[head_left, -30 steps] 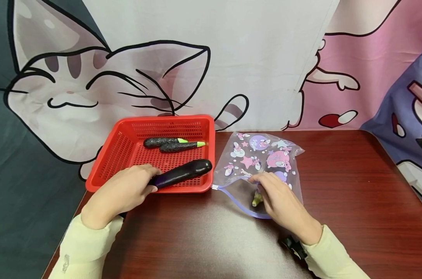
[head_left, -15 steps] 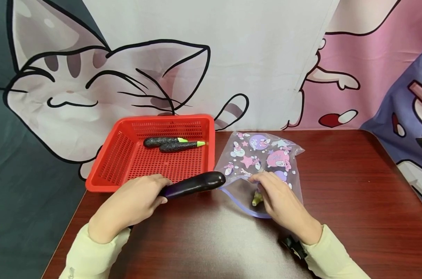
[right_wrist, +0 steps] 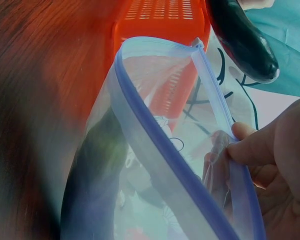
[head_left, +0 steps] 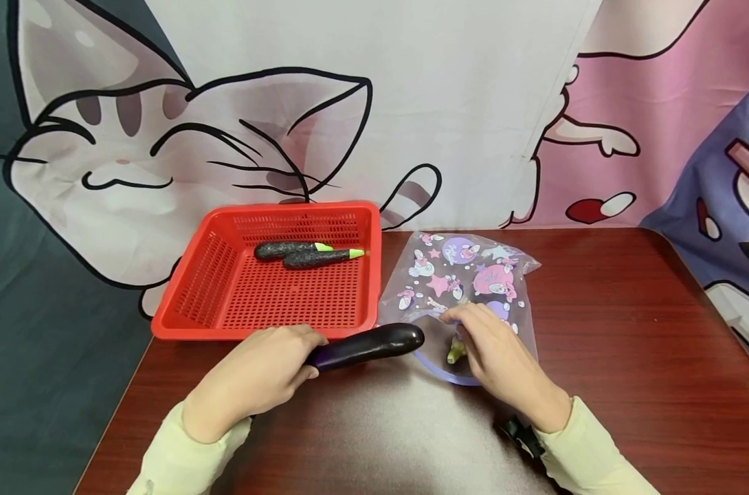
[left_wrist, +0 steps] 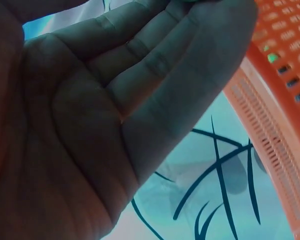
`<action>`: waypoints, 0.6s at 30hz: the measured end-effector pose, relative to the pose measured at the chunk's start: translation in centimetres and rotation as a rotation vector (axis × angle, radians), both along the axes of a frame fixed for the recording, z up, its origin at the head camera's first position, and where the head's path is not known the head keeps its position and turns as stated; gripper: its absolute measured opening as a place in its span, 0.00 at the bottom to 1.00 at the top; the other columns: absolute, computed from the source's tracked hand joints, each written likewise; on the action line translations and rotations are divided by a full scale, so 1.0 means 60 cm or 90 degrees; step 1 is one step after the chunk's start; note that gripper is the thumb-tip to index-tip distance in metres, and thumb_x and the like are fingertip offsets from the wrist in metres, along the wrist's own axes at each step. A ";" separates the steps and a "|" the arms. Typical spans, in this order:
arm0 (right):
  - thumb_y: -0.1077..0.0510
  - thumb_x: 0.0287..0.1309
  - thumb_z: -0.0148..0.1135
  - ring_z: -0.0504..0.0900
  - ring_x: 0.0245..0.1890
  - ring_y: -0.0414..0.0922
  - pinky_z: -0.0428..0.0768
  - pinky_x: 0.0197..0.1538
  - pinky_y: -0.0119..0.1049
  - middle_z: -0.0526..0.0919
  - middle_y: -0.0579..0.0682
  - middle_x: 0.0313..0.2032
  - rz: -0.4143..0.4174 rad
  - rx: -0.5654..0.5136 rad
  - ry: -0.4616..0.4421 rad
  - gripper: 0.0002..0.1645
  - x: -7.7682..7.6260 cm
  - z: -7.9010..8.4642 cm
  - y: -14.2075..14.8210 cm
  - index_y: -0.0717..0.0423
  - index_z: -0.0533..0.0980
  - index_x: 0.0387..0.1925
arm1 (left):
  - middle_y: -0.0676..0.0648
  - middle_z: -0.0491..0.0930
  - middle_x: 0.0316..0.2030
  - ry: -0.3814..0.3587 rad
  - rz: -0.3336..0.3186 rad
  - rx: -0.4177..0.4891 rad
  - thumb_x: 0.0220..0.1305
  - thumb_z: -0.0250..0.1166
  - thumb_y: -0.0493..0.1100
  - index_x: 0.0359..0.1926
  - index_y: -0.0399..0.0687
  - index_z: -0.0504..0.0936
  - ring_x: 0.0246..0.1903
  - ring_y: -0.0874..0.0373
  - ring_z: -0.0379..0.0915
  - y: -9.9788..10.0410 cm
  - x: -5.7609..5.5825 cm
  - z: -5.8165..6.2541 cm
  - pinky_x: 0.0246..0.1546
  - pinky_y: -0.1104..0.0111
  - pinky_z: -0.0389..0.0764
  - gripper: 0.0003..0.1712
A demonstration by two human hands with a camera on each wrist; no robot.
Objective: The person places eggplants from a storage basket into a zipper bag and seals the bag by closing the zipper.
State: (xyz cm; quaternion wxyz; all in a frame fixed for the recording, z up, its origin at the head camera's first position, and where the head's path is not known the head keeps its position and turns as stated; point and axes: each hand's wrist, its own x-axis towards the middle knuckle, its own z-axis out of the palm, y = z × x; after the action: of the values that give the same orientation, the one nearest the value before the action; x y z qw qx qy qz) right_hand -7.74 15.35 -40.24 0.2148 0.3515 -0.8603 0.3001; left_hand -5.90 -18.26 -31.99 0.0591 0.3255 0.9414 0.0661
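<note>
My left hand [head_left: 260,378] grips a glossy dark purple eggplant [head_left: 371,344] by one end. The eggplant's free end points right, near the mouth of a clear zip bag [head_left: 433,283] printed with pink and purple cartoons. With thumb and fingers, my right hand [head_left: 504,364] pinches the bag's upper lip and holds the mouth apart. A yellow-green stem end [head_left: 455,351] shows at the mouth; in the right wrist view a long dark vegetable [right_wrist: 97,180] lies inside the plastic. The left wrist view shows mostly my palm [left_wrist: 80,110], and the eggplant is hardly visible there.
A red perforated basket [head_left: 266,302] stands left of the bag, right up against its edge in the head view. Two dark, rough-skinned vegetables [head_left: 315,258] with bright green ends lie in it. Behind the brown table [head_left: 609,330] hangs a cartoon-printed cloth [head_left: 473,103].
The left hand has carried the eggplant from over the basket toward the right and nearer to me, up to the bag's mouth. My right hand keeps holding the bag in place.
</note>
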 end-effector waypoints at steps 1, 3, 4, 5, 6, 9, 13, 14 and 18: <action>0.77 0.55 0.60 0.77 0.41 0.42 0.75 0.46 0.37 0.81 0.47 0.45 -0.001 0.001 0.000 0.20 0.000 0.000 0.000 0.60 0.77 0.48 | 0.53 0.81 0.35 0.000 -0.004 0.001 0.57 0.74 0.40 0.44 0.45 0.83 0.32 0.58 0.78 0.002 0.001 -0.001 0.33 0.60 0.79 0.14; 0.77 0.55 0.60 0.77 0.41 0.42 0.75 0.45 0.37 0.81 0.47 0.45 -0.002 0.003 -0.002 0.20 0.000 0.001 0.000 0.60 0.77 0.48 | 0.54 0.80 0.34 -0.001 -0.011 0.005 0.56 0.74 0.41 0.42 0.46 0.83 0.31 0.59 0.77 0.006 0.002 -0.004 0.32 0.61 0.78 0.13; 0.77 0.55 0.60 0.77 0.41 0.42 0.76 0.45 0.38 0.81 0.46 0.45 -0.003 0.004 -0.002 0.20 0.000 0.001 0.000 0.59 0.77 0.48 | 0.54 0.81 0.34 -0.001 -0.013 0.007 0.56 0.74 0.41 0.42 0.46 0.83 0.31 0.60 0.76 0.008 0.002 -0.006 0.31 0.61 0.78 0.13; 0.77 0.55 0.60 0.77 0.41 0.42 0.76 0.45 0.38 0.81 0.46 0.45 -0.003 0.004 -0.003 0.20 0.000 0.001 0.000 0.60 0.77 0.48 | 0.54 0.80 0.34 -0.003 -0.017 0.011 0.56 0.74 0.41 0.41 0.46 0.83 0.30 0.60 0.76 0.010 0.002 -0.009 0.31 0.61 0.78 0.13; 0.77 0.55 0.60 0.77 0.41 0.42 0.76 0.45 0.38 0.81 0.46 0.45 -0.003 0.004 -0.004 0.20 0.000 0.002 0.000 0.59 0.77 0.48 | 0.54 0.80 0.34 -0.006 -0.019 0.014 0.56 0.74 0.41 0.41 0.46 0.83 0.30 0.61 0.75 0.012 0.003 -0.011 0.31 0.62 0.77 0.13; 0.77 0.55 0.60 0.77 0.41 0.42 0.76 0.45 0.39 0.81 0.46 0.45 -0.006 0.004 -0.006 0.21 0.001 0.002 0.000 0.59 0.77 0.48 | 0.55 0.80 0.33 -0.013 -0.024 0.020 0.56 0.74 0.41 0.41 0.46 0.84 0.30 0.62 0.74 0.019 0.003 -0.018 0.31 0.62 0.77 0.12; 0.77 0.55 0.60 0.78 0.41 0.42 0.76 0.45 0.39 0.81 0.46 0.45 -0.007 0.004 -0.007 0.21 0.002 0.001 0.000 0.58 0.77 0.48 | 0.56 0.78 0.30 -0.023 -0.029 0.025 0.56 0.74 0.42 0.38 0.47 0.83 0.28 0.63 0.72 0.030 0.004 -0.024 0.30 0.63 0.76 0.10; 0.77 0.55 0.60 0.78 0.42 0.42 0.76 0.45 0.40 0.81 0.46 0.45 -0.006 0.004 -0.006 0.21 0.002 0.001 0.000 0.58 0.77 0.48 | 0.57 0.78 0.29 -0.025 -0.032 0.027 0.56 0.74 0.42 0.37 0.48 0.83 0.27 0.64 0.72 0.032 0.004 -0.025 0.30 0.63 0.76 0.10; 0.77 0.54 0.60 0.78 0.42 0.43 0.77 0.45 0.40 0.82 0.47 0.45 -0.003 0.003 -0.004 0.21 0.001 0.001 0.000 0.59 0.77 0.48 | 0.59 0.75 0.25 -0.040 -0.041 0.038 0.55 0.74 0.43 0.32 0.50 0.82 0.24 0.65 0.67 0.041 0.004 -0.031 0.27 0.67 0.73 0.08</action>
State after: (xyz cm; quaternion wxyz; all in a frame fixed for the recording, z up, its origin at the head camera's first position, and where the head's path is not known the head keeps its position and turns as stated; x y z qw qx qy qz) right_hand -7.65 15.37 -40.19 0.2122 0.3490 -0.8624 0.2990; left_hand -5.64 -15.83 -33.88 0.0812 0.3554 0.9255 0.1029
